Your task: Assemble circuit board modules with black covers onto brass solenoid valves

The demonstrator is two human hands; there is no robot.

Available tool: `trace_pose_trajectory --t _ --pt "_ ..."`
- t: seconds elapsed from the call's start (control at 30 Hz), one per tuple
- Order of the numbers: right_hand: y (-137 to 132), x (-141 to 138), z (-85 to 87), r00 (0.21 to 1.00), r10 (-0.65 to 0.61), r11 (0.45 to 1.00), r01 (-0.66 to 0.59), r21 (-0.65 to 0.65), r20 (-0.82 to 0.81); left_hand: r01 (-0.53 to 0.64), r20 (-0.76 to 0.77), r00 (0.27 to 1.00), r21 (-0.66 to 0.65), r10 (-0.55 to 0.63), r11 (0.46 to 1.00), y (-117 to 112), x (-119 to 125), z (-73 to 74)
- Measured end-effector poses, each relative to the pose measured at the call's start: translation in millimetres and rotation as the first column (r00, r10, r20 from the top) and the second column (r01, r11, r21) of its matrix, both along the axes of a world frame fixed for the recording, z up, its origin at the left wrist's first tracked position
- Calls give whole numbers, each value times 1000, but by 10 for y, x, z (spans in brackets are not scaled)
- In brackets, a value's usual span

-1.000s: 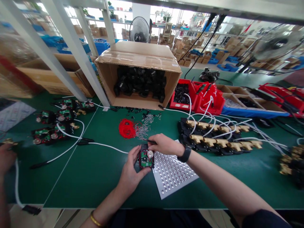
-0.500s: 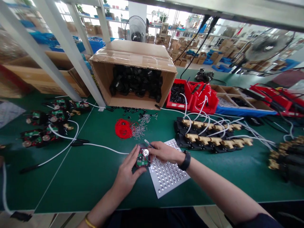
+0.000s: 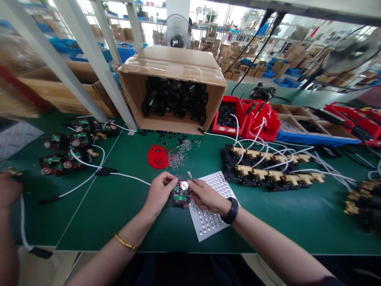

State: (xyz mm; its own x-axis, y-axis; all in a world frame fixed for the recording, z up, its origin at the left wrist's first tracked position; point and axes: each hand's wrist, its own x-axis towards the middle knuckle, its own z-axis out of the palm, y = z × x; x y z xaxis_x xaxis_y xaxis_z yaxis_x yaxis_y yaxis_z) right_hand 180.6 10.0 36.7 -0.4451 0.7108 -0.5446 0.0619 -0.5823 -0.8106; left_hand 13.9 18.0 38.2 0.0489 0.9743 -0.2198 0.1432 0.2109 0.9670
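Note:
My left hand (image 3: 158, 193) grips the left side of a small black module with a green circuit board and a silver disc (image 3: 180, 192). My right hand (image 3: 205, 196) touches the module's right side and pinches thin tweezers (image 3: 190, 176) that stick up past it. Both hands hover over the green mat, at the left edge of a perforated metal plate (image 3: 212, 204). A red coil of wire (image 3: 157, 156) and a scatter of small metal pins (image 3: 178, 157) lie just beyond the hands.
An open cardboard box of black parts (image 3: 174, 99) lies on its side behind. Rows of brass-fitted units with white cables (image 3: 268, 169) sit right, red bins (image 3: 247, 117) beyond. Green-board modules (image 3: 71, 151) lie left, where another person's hand (image 3: 7, 190) holds a white cable.
My left hand has slid from below the module to its left side. My right hand dropped to the module's right side, the tweezers still in it. The view shifted slightly.

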Motion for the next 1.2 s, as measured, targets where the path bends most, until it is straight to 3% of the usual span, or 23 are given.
trace_pose_trajectory --t 0.13,0.23,0.37,0.63,0.8,0.97,1.2 --pt "-71 -18 -11 995 -57 998 58 12 -78 -140 195 968 -105 158 985 -63 72 -23" --pt "-132 -16 -34 992 -79 997 80 11 -99 -135 249 953 -161 173 978 -76 81 4" --pt "-188 1 -48 990 -59 998 63 29 -127 -128 205 967 -125 151 984 -67 45 15" --pt "-244 -23 -12 976 -85 996 78 -41 -203 -46 -62 997 74 50 996 -97 -27 -39" --pt "-264 -30 -2 962 -121 991 105 -78 -243 93 -92 992 46 -88 995 -164 -109 55" --pt "-255 -25 28 959 -99 994 81 -78 -266 249 -117 963 50 -242 967 -224 -237 15" --pt "-260 -93 101 988 -103 995 102 -11 -114 273 -72 960 44 -270 961 -297 -212 -22"
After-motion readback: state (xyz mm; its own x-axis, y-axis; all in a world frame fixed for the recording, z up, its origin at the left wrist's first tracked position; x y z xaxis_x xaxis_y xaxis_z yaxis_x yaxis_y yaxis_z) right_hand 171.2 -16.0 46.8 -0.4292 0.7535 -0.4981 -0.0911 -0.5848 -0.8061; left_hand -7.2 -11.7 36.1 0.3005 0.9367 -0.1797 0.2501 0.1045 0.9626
